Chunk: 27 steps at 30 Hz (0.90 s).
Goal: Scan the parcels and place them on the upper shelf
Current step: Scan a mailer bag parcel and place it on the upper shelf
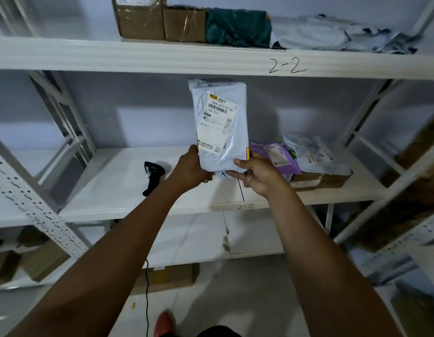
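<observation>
Both hands hold a white parcel point(222, 125) upright above the middle shelf point(113, 186): left hand point(192, 170) and right hand point(256, 175) fingers clamped on its bottom corners. Scanner point(152, 175) lies left.

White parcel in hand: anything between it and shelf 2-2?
Yes. The white parcel, held by the left hand and right hand, sits just under the front beam of the upper shelf. Straight above, the green parcel and grey mailers fill the spot; bare shelf shows left of the boxes.
</observation>
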{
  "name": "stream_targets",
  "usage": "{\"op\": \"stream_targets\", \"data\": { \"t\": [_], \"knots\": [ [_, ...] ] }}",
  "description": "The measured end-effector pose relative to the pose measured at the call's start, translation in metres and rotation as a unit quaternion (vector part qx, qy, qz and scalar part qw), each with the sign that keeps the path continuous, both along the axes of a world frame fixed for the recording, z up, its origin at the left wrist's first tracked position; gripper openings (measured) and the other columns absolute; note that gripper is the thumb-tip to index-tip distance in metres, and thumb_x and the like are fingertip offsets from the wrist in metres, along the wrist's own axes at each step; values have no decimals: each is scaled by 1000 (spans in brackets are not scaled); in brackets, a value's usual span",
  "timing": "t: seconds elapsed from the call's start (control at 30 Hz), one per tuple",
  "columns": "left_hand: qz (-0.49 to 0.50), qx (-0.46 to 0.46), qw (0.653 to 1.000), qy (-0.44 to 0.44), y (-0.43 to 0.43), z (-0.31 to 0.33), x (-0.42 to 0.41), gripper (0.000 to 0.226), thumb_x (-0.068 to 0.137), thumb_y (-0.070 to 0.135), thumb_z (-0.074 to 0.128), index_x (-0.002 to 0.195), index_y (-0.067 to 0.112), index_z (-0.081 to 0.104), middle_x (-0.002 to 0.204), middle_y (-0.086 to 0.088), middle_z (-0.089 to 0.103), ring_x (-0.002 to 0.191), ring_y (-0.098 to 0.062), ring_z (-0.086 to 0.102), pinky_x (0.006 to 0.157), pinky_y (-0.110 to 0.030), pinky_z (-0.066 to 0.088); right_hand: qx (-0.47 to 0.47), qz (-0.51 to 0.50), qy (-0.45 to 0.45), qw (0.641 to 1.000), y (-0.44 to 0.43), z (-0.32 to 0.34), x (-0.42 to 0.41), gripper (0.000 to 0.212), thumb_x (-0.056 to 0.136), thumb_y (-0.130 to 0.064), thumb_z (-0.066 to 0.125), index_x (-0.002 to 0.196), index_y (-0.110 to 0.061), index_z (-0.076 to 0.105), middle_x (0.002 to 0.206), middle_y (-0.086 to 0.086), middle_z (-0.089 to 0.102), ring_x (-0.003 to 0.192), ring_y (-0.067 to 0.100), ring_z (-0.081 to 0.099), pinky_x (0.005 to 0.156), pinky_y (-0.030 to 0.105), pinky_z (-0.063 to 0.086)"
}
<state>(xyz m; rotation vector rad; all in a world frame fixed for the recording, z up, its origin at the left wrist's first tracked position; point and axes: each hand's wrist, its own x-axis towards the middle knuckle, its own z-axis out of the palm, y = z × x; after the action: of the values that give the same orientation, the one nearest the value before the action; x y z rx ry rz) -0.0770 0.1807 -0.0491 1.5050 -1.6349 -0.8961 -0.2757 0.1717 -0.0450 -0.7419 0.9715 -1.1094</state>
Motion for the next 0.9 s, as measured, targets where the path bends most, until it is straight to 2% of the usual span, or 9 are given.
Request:
{"op": "stream_targets", "data": {
  "t": [0.07, 0.13, 0.2, 0.3, 0.4, 0.6, 0.7, 0.77, 0.9],
  "knots": [
    [6, -14, 1000, -4, 16, 8, -12, 47, 86, 16, 75, 122, 7, 47, 85, -6, 73, 72, -24, 74, 66, -39, 62, -7, 3, -7, 1000, 13, 5, -9, 37, 91, 16, 60, 124, 0, 61, 119, 17, 70, 111, 37, 66, 80, 46, 64],
    [12, -18, 1000, 11, 30, 16, -21, 48, 85, 14, 76, 122, 6, 46, 87, -10, 73, 76, -30, 75, 69, -47, 63, -18, 7, -12, 1000, 23, 12, -19, 37, 90, 15, 61, 123, -2, 63, 121, 16, 71, 111, 36, 67, 81, 46, 63],
    [12, -20, 999, 23, 43, 24, -29, 47, 85, 11, 76, 121, 7, 45, 88, -14, 73, 70, -31, 74, 68, -50, 62, -26, 12, -21, 999, 33, 20, -29, 35, 90, 13, 62, 122, -3, 64, 121, 16, 72, 111, 35, 69, 81, 44, 63],
    [11, -29, 999, 34, 60, 38, -37, 48, 85, 10, 77, 121, 9, 46, 86, -13, 74, 61, -19, 71, 62, -39, 63, -39, 18, -38, 998, 49, 32, -41, 37, 89, 12, 63, 123, 0, 64, 119, 16, 73, 106, 34, 72, 79, 44, 63],
    [16, -51, 998, 33, 76, 53, -44, 48, 84, 11, 79, 119, 11, 46, 88, -10, 74, 67, -20, 74, 64, -37, 64, -73, 29, -49, 996, 62, 44, -51, 40, 85, 13, 65, 123, 0, 64, 118, 16, 74, 102, 34, 74, 78, 44, 62],
    [14, -98, 995, 26, 90, 93, -61, 54, 78, 4, 82, 119, 14, 47, 91, -9, 75, 74, -17, 75, 65, -32, 64, -126, 5, -60, 990, 79, 78, -67, 29, 90, 12, 61, 115, -4, 66, 108, 12, 77, 96, 31, 75, 81, 44, 63],
    [13, -110, 992, 66, 90, 114, -71, 50, 77, 3, 84, 112, 11, 49, 87, -15, 76, 72, -26, 76, 70, -42, 65, -147, -12, -72, 986, 85, 101, -78, 26, 90, 10, 62, 114, 0, 67, 110, 15, 76, 99, 33, 75, 76, 41, 63],
    [12, -129, 989, 77, 86, 132, -76, 48, 76, 5, 86, 111, 10, 53, 84, -16, 75, 71, -29, 76, 70, -47, 65, -162, -31, -73, 984, 87, 121, -81, 22, 91, 8, 63, 110, -1, 68, 105, 14, 77, 93, 30, 76, 74, 38, 63],
    [14, -177, 981, 77, 78, 170, -82, 42, 79, 9, 86, 113, 4, 62, 85, -16, 75, 68, -23, 76, 65, -41, 65, -167, -97, -69, 979, 84, 166, -80, 10, 89, 3, 69, 99, 2, 70, 92, 14, 75, 77, 23, 75, 67, 34, 63]
  ]
}}
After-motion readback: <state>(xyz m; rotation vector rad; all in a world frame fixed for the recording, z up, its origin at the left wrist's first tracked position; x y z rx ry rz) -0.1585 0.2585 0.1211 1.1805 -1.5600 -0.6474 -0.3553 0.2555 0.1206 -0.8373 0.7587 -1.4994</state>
